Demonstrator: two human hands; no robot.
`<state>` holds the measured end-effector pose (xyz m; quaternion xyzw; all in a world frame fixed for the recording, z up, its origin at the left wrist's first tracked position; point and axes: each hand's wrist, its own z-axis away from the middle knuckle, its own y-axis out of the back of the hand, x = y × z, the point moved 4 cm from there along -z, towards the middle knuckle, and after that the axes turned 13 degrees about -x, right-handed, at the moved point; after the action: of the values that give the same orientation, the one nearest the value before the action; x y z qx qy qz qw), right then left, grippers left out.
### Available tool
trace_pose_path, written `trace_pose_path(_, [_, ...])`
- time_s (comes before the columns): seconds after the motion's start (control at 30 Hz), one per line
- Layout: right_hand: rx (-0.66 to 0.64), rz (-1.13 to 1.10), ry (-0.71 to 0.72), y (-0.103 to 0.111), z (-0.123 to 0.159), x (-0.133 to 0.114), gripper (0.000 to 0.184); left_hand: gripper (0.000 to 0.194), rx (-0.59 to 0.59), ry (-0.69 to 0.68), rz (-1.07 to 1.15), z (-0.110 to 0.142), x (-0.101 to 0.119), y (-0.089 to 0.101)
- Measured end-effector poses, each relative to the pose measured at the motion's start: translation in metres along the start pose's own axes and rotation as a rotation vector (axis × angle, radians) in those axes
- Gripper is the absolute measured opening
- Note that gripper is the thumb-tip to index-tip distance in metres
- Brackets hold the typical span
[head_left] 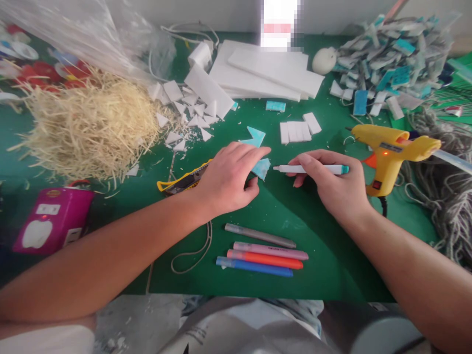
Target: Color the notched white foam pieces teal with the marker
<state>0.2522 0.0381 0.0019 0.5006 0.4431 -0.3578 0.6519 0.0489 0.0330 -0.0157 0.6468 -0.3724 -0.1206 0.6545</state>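
Note:
My right hand (328, 177) holds a white marker pen (309, 169) with a teal end, its tip pointing left. The tip is just short of a small turquoise-coloured foam piece (261, 168). My left hand (236, 174) lies over part of that piece, fingers stretched out and thumb apart, palm down. Beyond its fingers another turquoise shape (255, 136) shows; whether the two join under the hand is hidden. A yellow utility knife (184, 180) lies partly behind my left wrist. Closer to me are a grey marker (260, 235), a pink marker (271, 250), an orange marker (265, 258) and a blue marker (254, 266).
A yellow glue gun (391, 147) with a lit lamp stands at right, beside grey yarn (442, 196). White foam sheets (258, 73), foam strips (295, 132) and a pile of painted scraps (391, 64) lie behind. Straw (92, 128) and a magenta box (55, 219) are at left.

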Motion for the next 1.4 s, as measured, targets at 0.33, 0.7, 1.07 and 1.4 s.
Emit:
trace_pose_path(0.33, [-0.012, -0.025, 0.002, -0.0027, -0.0010, 0.0026, 0.014, 0.045, -0.009, -0.022, 0.030, -0.0012, -0.0006, -0.0010])
trace_pose_path(0.7, [-0.008, 0.012, -0.001, -0.0018, -0.0012, 0.0000, 0.019, 0.046, -0.005, -0.047, 0.052, -0.0016, -0.0002, -0.0018])
trace_pose_path(1.07, [-0.004, 0.025, -0.001, -0.0011, -0.0012, -0.0008, 0.016, 0.046, 0.010, -0.066, 0.052, -0.0013, -0.0001, -0.0014])
trace_pose_path(1.4, [0.009, -0.022, 0.030, 0.0011, -0.0003, -0.0004, 0.022, 0.053, 0.061, -0.105, 0.046, 0.0016, 0.0012, 0.0007])
